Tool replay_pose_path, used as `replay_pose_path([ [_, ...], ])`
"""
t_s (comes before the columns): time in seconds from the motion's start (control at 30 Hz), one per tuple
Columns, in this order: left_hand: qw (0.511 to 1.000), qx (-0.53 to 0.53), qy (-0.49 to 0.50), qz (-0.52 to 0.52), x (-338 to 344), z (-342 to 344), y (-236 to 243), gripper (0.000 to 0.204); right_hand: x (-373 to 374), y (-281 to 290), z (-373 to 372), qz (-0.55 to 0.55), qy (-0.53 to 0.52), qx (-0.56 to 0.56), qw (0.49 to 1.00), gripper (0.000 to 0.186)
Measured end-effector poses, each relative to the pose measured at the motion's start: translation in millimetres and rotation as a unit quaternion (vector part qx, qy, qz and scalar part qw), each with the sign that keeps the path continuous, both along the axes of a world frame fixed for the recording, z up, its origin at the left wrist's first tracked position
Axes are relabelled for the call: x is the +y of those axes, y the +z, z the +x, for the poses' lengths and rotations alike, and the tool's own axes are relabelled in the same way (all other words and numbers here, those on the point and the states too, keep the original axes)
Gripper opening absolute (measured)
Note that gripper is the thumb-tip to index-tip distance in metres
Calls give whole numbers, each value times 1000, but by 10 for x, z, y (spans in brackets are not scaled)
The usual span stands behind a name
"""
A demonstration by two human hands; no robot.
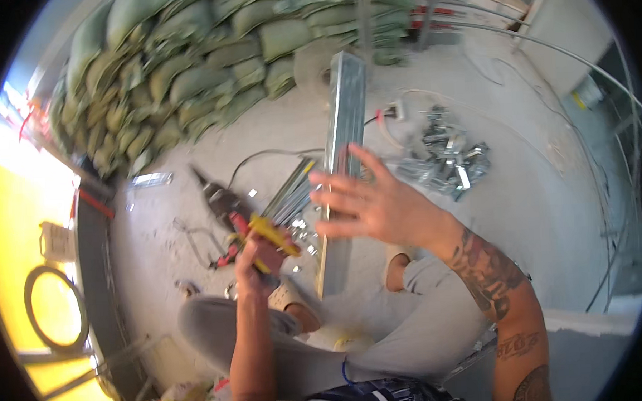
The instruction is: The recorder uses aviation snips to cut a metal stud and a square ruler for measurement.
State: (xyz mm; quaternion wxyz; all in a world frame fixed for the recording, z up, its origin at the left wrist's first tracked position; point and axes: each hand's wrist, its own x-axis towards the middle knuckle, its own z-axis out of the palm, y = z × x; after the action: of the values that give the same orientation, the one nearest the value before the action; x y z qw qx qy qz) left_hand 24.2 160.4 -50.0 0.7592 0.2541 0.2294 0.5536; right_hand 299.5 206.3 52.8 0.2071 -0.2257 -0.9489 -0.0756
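My left hand (250, 264) is wrapped round a drill-like power tool (224, 202) with a long dark pointed nose and red and yellow parts near the grip. The nose points up and to the left, above the floor. My right hand (378, 205) has its fingers spread over a long silvery metal channel (344, 106), which stretches away from me between my feet. Blur hides whether the fingers touch it. Beside it, to the left, lie several thinner metal strips (292, 194).
Stacked green sacks (187, 84) line the far left. A heap of small metal brackets (455, 151) lies right of the channel, partly in clear plastic. Small metal bits (307, 237) are scattered near my left foot. A dark cable (261, 153) curves over the floor.
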Motion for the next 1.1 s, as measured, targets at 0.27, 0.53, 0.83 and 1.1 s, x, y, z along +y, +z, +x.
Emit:
replay_pose_path([
  [0.27, 996, -40, -78, -31, -148, 91, 42, 82, -453, -329, -623, -12, 185, 20, 982, 15],
  [0.53, 983, 139, 93, -76, -153, 214, 107, 46, -309, -461, -677, -449, -99, 280, 843, 72],
  [0.83, 918, 388, 77, 15, -167, 331, 84, 45, -43, -540, -696, -500, -104, 310, 802, 56],
  [1.1, 852, 518, 72, 30, -129, 307, -241, 35, 430, -29, 125, -257, -183, 256, 914, 54],
])
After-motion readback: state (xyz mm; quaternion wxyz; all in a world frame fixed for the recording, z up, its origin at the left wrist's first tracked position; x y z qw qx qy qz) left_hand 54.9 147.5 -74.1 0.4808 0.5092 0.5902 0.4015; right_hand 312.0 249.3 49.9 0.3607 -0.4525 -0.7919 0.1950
